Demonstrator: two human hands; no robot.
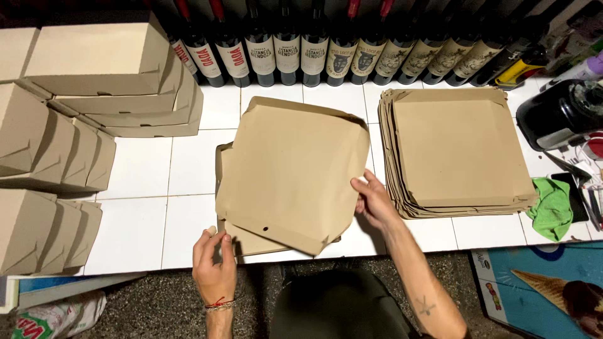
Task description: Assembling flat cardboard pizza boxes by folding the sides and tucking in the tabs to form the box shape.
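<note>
The right hand [374,202] pinches the right edge of a flat brown cardboard box blank [292,172], fingers curled over it and thumb beneath, so the sheet spreads left and away from that hand, tilted with its far side raised. The left hand [213,257], loosely open, rests at the blank's near left corner on the white tiled bench [188,169]. Just right of the right hand sits the stack of flat blanks [461,150].
</note>
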